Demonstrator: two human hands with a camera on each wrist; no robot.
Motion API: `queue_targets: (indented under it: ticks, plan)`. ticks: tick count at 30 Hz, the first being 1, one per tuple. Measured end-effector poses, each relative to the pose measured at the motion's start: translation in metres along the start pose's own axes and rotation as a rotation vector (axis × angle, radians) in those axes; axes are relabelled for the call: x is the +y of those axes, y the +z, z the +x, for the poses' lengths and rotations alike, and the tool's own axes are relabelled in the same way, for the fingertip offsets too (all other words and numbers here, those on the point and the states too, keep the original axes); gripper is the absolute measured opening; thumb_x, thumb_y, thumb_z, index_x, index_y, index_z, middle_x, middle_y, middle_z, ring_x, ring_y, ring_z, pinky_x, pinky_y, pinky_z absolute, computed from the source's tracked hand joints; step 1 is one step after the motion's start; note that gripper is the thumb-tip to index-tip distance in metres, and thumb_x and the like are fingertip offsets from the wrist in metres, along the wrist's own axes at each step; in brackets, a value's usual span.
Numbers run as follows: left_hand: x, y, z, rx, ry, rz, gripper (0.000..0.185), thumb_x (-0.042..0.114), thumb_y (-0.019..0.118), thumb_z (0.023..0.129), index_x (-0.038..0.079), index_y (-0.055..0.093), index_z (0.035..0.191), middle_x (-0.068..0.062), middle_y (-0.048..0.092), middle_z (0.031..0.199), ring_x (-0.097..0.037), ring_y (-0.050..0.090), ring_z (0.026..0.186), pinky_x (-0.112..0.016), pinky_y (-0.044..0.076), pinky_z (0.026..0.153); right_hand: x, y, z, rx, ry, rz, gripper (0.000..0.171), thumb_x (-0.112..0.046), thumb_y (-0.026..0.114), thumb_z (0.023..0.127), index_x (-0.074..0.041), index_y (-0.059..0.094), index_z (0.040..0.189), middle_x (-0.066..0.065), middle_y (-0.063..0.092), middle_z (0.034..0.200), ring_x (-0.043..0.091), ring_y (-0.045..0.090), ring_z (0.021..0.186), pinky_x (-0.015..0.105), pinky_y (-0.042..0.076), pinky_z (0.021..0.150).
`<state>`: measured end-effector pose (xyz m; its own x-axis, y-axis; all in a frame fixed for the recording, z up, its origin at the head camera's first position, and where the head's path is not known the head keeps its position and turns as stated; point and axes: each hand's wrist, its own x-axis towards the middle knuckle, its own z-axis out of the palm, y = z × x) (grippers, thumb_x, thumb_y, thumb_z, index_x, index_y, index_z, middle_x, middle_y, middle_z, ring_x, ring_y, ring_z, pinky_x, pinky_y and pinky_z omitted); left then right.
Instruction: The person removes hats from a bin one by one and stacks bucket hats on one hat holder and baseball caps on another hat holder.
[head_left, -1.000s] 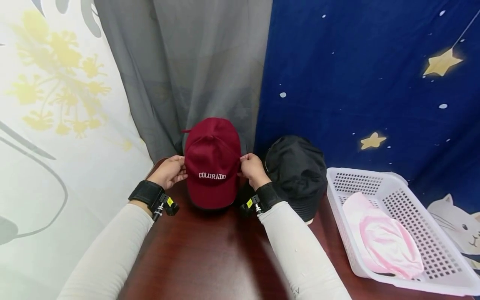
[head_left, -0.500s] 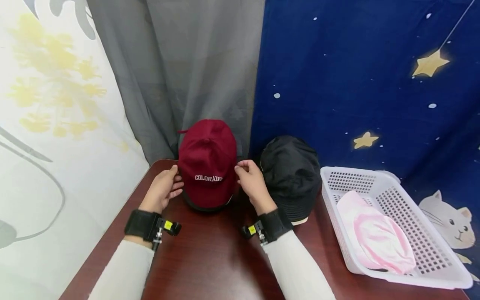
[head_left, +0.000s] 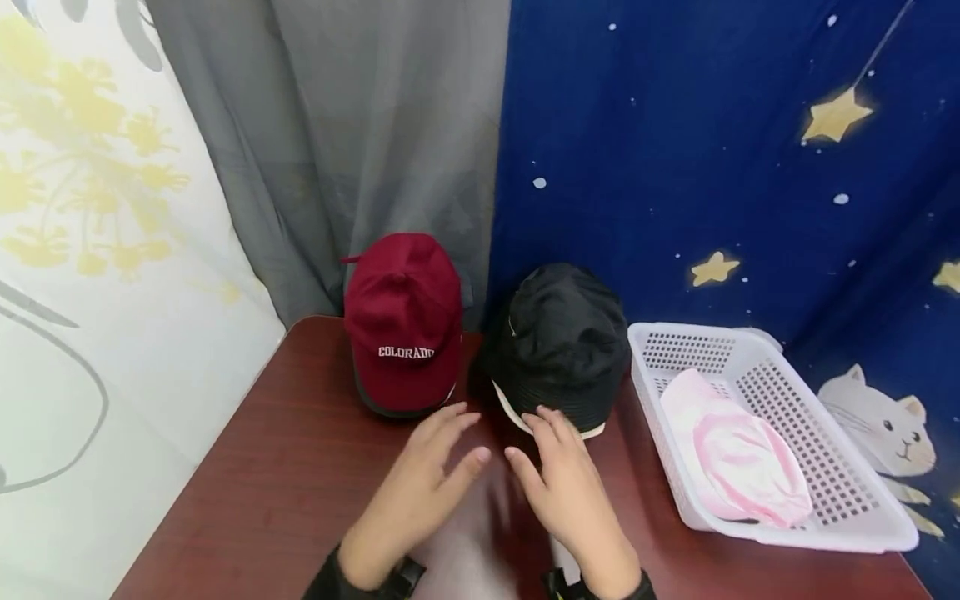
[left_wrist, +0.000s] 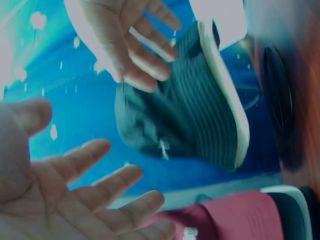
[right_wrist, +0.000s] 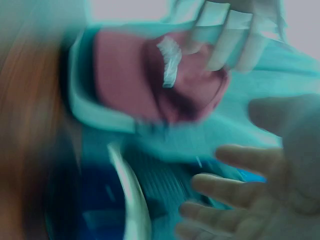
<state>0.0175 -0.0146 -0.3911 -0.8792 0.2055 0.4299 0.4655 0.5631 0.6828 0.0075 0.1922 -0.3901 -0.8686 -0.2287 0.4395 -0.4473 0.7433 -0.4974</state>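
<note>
A dark red cap [head_left: 405, 308] lettered COLORADO sits at the back of the table, over something dark and grey that shows at its edge. To its right stands a black bucket hat [head_left: 570, 342] with a pale brim edge. My left hand [head_left: 420, 492] is in front of the red cap, fingers spread, holding nothing. My right hand [head_left: 566, 492] hovers before the black hat's brim, its fingers loosely extended and holding nothing. In the left wrist view the black hat [left_wrist: 185, 110] lies beyond both hands. The right wrist view is blurred, with the red cap [right_wrist: 155, 75] near the top.
A white plastic basket [head_left: 847, 546] stands on the right of the brown table [head_left: 262, 483], with a pink satin-like cap [head_left: 742, 458] inside. Behind the table hang a grey curtain [head_left: 390, 125] and a blue star-printed curtain [head_left: 675, 150].
Both hands have left the sides of the red cap and drawn back toward the person. The red cap stays in its place. The head view has turned slightly to the right.
</note>
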Motion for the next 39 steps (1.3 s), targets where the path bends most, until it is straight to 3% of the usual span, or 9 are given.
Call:
queue_targets:
  ticks: [3,7,13,17,29,35,39]
  plan:
    - [0.006,0.016,-0.002,-0.071,0.03,0.112,0.054,0.046,0.056,0.1,0.01,0.057,0.14,-0.014,0.041,0.152,-0.038,0.03,0.143,-0.064,0.031,0.108,0.001,-0.003,-0.01,-0.018,0.044,-0.116,0.054,-0.031,0.068,0.095,0.001,0.056,0.136,0.028,0.045,0.145,0.048,0.037,0.136,0.063,0.035,0.105]
    - [0.004,0.028,-0.004,-0.133,-0.019,0.203,0.059,0.05,0.055,0.099,0.013,0.051,0.145,-0.017,0.03,0.158,-0.044,0.018,0.146,-0.072,0.025,0.106,0.003,-0.002,-0.019,-0.057,0.127,-0.164,0.062,-0.039,0.063,0.097,0.0,0.049,0.144,0.03,0.035,0.151,0.051,0.026,0.141,0.07,0.029,0.105]
    - [0.0,0.04,-0.006,-0.117,-0.057,0.233,0.055,0.043,0.056,0.1,0.012,0.051,0.146,-0.019,0.032,0.157,-0.048,0.017,0.145,-0.073,0.025,0.104,0.012,0.006,-0.026,-0.081,0.168,-0.195,0.068,-0.044,0.06,0.098,-0.003,0.042,0.149,0.029,0.028,0.155,0.049,0.017,0.144,0.073,0.022,0.106]
    - [-0.002,0.044,-0.009,-0.109,-0.061,0.265,0.053,0.038,0.058,0.1,0.011,0.052,0.145,-0.02,0.034,0.155,-0.048,0.019,0.144,-0.073,0.028,0.103,0.014,0.007,-0.026,-0.03,0.17,-0.192,0.067,-0.041,0.061,0.098,-0.003,0.042,0.149,0.029,0.027,0.156,0.049,0.015,0.145,0.074,0.019,0.106]
    - [-0.005,0.051,-0.008,-0.104,-0.055,0.253,0.048,0.04,0.059,0.099,0.014,0.06,0.139,-0.018,0.039,0.153,-0.048,0.022,0.143,-0.074,0.027,0.103,0.016,0.004,-0.027,-0.043,0.195,-0.21,0.068,-0.045,0.056,0.1,-0.003,0.041,0.15,0.03,0.026,0.155,0.05,0.013,0.145,0.074,0.019,0.106]
    - [0.0,0.06,-0.01,-0.144,0.004,0.229,0.047,0.04,0.061,0.098,0.015,0.061,0.137,-0.015,0.04,0.153,-0.046,0.025,0.143,-0.072,0.03,0.102,0.023,-0.01,-0.028,-0.059,0.205,-0.222,0.068,-0.044,0.058,0.099,-0.003,0.039,0.151,0.03,0.025,0.156,0.049,0.014,0.145,0.074,0.018,0.107]
    - [0.008,0.067,-0.016,-0.2,0.142,0.26,0.047,0.044,0.059,0.098,0.018,0.062,0.137,-0.01,0.042,0.153,-0.042,0.028,0.143,-0.068,0.035,0.102,0.04,-0.036,-0.026,-0.044,0.19,-0.284,0.07,-0.043,0.058,0.099,0.0,0.038,0.15,0.033,0.025,0.154,0.053,0.015,0.143,0.075,0.018,0.105]
